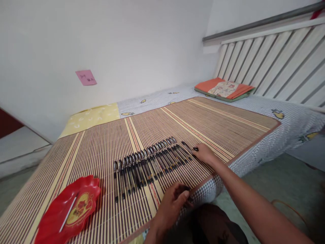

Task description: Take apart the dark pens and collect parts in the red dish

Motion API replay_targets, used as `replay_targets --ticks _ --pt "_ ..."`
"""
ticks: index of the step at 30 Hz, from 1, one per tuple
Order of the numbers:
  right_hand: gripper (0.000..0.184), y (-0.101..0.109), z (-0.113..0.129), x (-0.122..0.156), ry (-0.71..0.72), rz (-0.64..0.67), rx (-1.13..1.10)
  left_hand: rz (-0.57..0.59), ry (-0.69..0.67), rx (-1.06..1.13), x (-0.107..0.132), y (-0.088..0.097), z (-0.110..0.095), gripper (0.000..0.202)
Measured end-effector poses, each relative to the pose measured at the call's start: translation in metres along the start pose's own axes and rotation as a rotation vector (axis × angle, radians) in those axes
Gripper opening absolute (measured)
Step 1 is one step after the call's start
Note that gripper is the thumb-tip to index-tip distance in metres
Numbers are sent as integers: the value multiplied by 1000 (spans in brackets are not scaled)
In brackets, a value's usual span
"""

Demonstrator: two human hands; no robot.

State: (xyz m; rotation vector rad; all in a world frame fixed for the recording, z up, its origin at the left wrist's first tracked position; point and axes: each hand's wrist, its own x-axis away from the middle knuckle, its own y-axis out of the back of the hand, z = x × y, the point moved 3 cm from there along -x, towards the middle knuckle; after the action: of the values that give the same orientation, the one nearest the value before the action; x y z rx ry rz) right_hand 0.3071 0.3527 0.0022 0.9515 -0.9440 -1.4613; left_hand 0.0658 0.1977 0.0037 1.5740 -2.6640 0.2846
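Dark cloth [215, 227] on the person's lap shows at the bottom. By it, close to the edge of the bed, is the left hand [172, 201]. Its fingers are bent and its thumb is near them. Something dark shows by the fingertips, but I cannot tell if the hand holds it.

The right hand [203, 153] reaches over the bed. Its fingers are pinched narrow on the near end of a thin dark pen [187, 146]. This pen lies at the right end of a long row of thin black and clear pens [144, 171], a little apart from the last one. The row pens sit side by side, with their shiny clip ends pointing to the wall.

All the pens are on a tan and brown striped mat [203, 118]. To the left of the row is a red, wavy-edged plate [54, 206] with a yellow picture, and a thin white stick [68, 211] lies across it.

Under the mat is a checked sheet [302, 118] with yellow fruit on it. A folded orange and flowery cloth [208, 84] lies by the white slatted bed end [274, 54]. A pink paper [86, 78] is on the white wall [127, 51].
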Motion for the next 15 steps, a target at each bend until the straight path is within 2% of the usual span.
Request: replay_targets --ticks 8,15 --pt "11 6 5 -1 6 -24 88 -9 2 3 0 -1 0 45" --pt "15 13 11 0 22 -13 155 0 0 1 -1 0 -1 43"
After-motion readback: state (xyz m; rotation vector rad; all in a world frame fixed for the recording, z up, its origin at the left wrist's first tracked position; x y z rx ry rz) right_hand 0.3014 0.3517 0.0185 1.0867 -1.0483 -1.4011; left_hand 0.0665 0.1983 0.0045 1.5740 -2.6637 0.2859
